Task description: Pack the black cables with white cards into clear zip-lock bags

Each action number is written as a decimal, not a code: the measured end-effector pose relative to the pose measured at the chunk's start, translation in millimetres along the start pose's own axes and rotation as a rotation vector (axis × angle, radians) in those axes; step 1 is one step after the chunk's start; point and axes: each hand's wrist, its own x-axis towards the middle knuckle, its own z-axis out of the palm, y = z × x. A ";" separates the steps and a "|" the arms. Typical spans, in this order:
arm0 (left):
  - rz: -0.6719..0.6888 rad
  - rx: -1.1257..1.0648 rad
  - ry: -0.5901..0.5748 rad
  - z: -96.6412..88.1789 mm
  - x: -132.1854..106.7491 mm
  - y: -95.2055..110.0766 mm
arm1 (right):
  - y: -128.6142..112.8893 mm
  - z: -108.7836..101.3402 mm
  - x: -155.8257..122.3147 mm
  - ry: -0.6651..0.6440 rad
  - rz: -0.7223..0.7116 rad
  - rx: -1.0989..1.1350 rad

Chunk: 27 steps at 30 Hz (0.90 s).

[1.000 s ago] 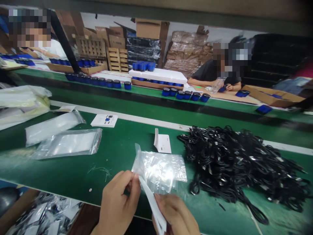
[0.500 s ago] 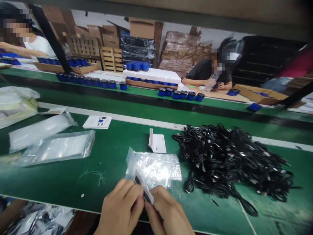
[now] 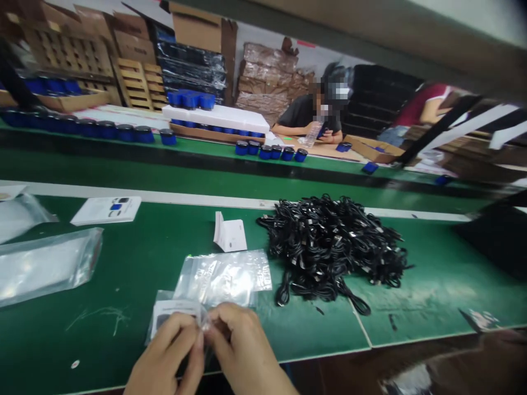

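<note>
A small clear plastic bag (image 3: pixel 160 300) with a printed white leaflet showing inside lies between my hands at the table's near side. My left hand (image 3: pixel 171 348) has its fingers closed on the bag, covering part of the leaflet. On the right edge of the bag, my right hand (image 3: pixel 242 343) pinches the plastic, its fingertips meeting those of the left. Just beyond them lies a stack of empty clear bags (image 3: pixel 224 277). Behind that stack stands a partly folded white leaflet (image 3: pixel 234 235). A heap of black coiled cables (image 3: pixel 329 241) sits to the right.
At left are a stack of printed leaflets (image 3: pixel 107 210) and a large clear bag (image 3: pixel 45 266) with white contents. Blue round containers (image 3: pixel 142 134) line the raised far ledge. A person (image 3: pixel 308 118) sits across, behind a white box lid (image 3: pixel 216 118).
My view has swung right, so the table's things appear further left. The leaflet, held upright and edge-on before, now lies flatter inside the bag, and both hands have come down around the bag's edge.
</note>
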 end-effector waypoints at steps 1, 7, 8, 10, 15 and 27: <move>-0.005 -0.005 -0.003 0.7 2.7 -3.8 | -0.9 -11.6 -1.1 0.003 -0.041 -0.086; -0.062 0.053 -0.066 4.4 9.2 -5.4 | 26.1 -76.5 -11.3 0.388 0.013 -1.140; -0.070 0.067 -0.081 4.8 10.0 -3.7 | 33.2 -78.7 -12.2 0.386 0.021 -1.212; -0.086 0.098 -0.111 5.8 11.6 -0.9 | 43.7 -77.2 -14.7 0.345 0.008 -1.226; -0.148 0.114 -0.185 7.9 12.4 0.2 | 40.0 -72.2 -28.3 0.344 0.069 -0.902; -0.196 -0.016 -0.163 2.5 4.7 -6.9 | 17.9 -27.6 -26.3 -0.159 -0.020 -0.426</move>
